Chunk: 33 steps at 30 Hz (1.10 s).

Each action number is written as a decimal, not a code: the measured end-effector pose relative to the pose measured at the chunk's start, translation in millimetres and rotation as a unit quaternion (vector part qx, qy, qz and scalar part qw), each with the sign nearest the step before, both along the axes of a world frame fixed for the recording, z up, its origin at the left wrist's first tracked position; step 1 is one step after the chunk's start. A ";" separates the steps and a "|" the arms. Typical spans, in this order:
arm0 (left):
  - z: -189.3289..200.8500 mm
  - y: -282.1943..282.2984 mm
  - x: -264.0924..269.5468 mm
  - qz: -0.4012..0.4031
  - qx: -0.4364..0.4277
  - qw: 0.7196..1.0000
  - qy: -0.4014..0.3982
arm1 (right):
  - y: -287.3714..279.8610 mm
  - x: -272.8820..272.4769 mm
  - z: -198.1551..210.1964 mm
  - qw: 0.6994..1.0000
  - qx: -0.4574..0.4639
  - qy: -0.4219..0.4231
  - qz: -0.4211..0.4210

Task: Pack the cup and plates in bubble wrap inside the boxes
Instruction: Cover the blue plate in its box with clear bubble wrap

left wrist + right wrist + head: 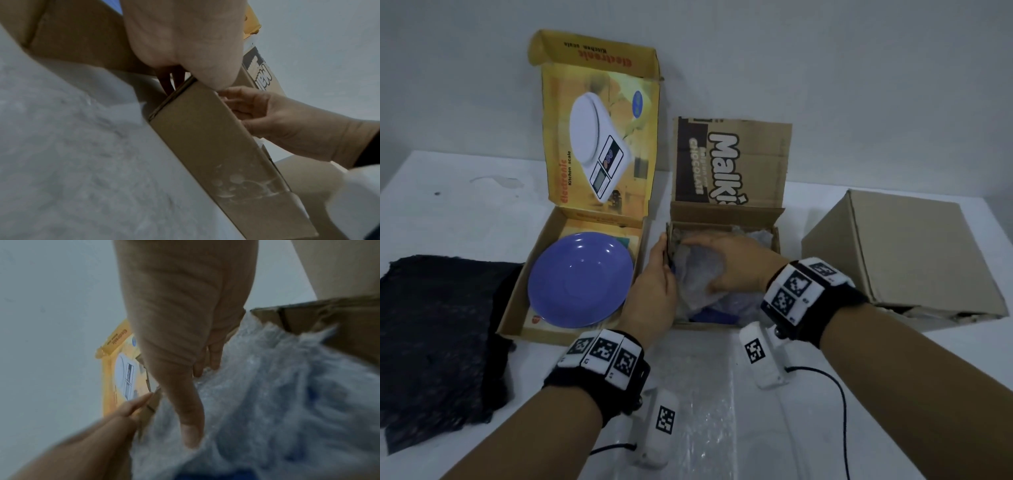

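A purple plate [580, 277] lies in the open yellow kitchen-scale box [517, 298] on the left. In the middle stands an open brown cardboard box [722, 212] holding a bubble-wrap bundle [697, 275] with something blue [715, 313] showing at its near side. My left hand [662, 260] pinches that box's left wall [205, 138] between thumb and fingers. My right hand [709, 260] lies on top of the bundle [277, 402], its straight thumb [189, 426] and fingers pressing into the wrap. What the wrap covers is hidden.
A closed brown box [907, 246] sits at the right. At the left edge of the white table lies a black cloth [438, 329]. A loose bubble-wrap sheet [698, 394] lies in front of the middle box, between my forearms.
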<state>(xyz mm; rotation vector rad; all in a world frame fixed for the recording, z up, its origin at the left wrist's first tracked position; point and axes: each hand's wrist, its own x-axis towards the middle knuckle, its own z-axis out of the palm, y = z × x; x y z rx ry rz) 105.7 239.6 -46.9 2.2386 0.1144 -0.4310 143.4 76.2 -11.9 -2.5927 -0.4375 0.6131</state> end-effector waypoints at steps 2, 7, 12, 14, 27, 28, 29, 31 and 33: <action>-0.5 2.7 2.6 -0.026 0.005 0.996 -0.080 | -1.0 -5.6 -7.7 0.998 -0.055 0.003 0.033; -11.1 -0.9 8.0 -0.020 0.008 0.995 -0.100 | 1.5 -13.2 -21.9 0.995 -0.086 -0.014 0.039; -8.8 13.1 14.3 -0.055 -0.078 0.995 -0.036 | 11.9 -48.0 -0.6 0.984 -0.043 -0.170 -0.002; -1.3 19.9 16.4 -0.048 -0.149 0.988 0.012 | 20.3 -72.0 8.3 0.974 0.006 -0.227 0.003; 17.4 20.2 3.4 -0.028 -0.246 0.968 0.042 | 47.0 -148.0 -20.6 0.988 -0.147 -0.011 0.043; 17.6 20.5 3.1 -0.025 -0.247 0.968 0.042 | 44.4 -147.3 -18.6 0.990 -0.141 0.005 0.027; 18.4 20.9 2.9 -0.023 -0.246 0.968 0.042 | 41.4 -145.8 -14.6 0.992 -0.127 0.023 0.012; 17.9 21.5 4.4 -0.020 -0.249 0.967 0.043 | 33.4 -139.5 -1.6 0.995 -0.080 0.056 -0.010; 19.1 21.5 5.3 -0.017 -0.263 0.964 0.048 | 20.5 -127.8 19.1 0.996 -0.049 0.074 -0.032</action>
